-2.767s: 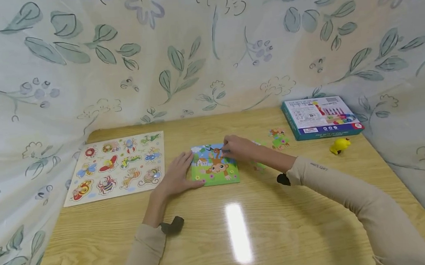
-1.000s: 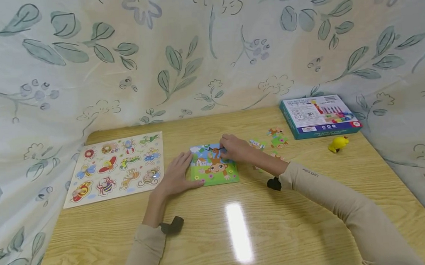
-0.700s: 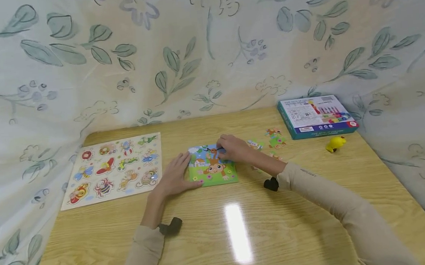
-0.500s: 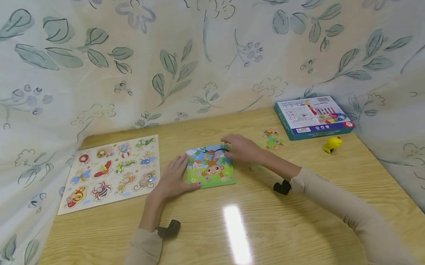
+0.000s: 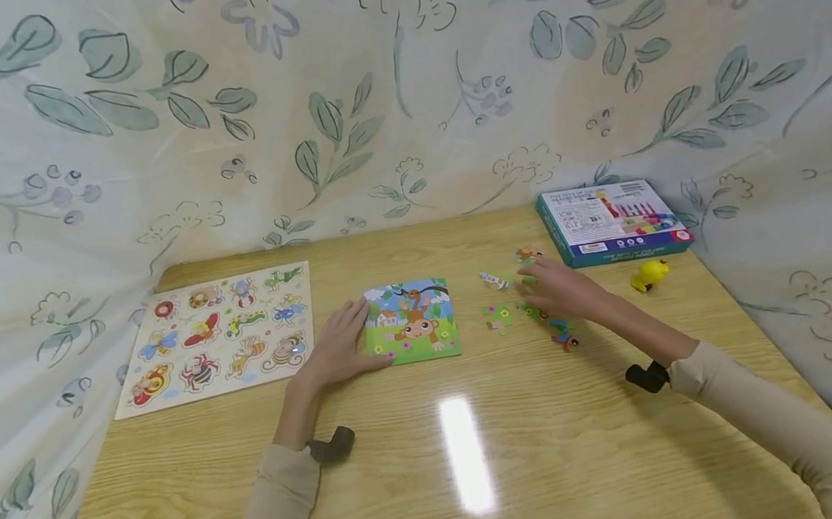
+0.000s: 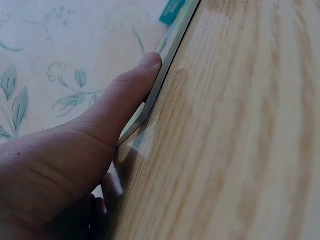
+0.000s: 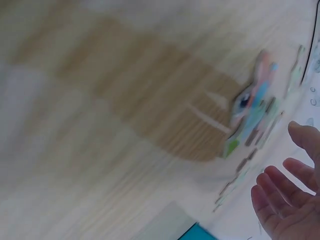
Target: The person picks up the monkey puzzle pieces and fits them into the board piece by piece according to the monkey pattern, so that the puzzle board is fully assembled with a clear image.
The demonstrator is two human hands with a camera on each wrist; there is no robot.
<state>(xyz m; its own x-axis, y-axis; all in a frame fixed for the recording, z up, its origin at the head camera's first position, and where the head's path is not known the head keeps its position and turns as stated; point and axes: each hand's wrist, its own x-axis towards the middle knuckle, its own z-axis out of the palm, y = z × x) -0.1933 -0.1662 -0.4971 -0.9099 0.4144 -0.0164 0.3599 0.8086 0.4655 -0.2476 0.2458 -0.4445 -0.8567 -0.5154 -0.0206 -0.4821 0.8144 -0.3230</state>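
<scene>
A square monkey picture puzzle (image 5: pixel 413 337) lies flat on the table. My left hand (image 5: pixel 337 351) rests along its left side, fingers extended, with the thumb at the lower left corner. In the left wrist view that thumb lies against the puzzle's edge (image 6: pixel 170 55). Over the loose puzzle pieces to the right, my right hand (image 5: pixel 565 288) hovers with spread fingers, covering some of them. Its palm and relaxed fingers in the right wrist view hold nothing. Uncovered pieces include a white-and-blue piece (image 5: pixel 493 279), a green piece (image 5: pixel 497 317) and a blue-and-red piece (image 5: pixel 562 333).
An insect puzzle board (image 5: pixel 220 332) lies at the left of the wooden table (image 5: pixel 402 456). At the back right sits a teal-edged box (image 5: pixel 613 224), with a yellow toy (image 5: pixel 649 274) in front of it. A floral cloth (image 5: pixel 302 122) hangs behind.
My right hand has left the puzzle's upper right corner and moved right to the loose pieces. The whole monkey picture now shows there. My left hand has stayed at the puzzle's left side.
</scene>
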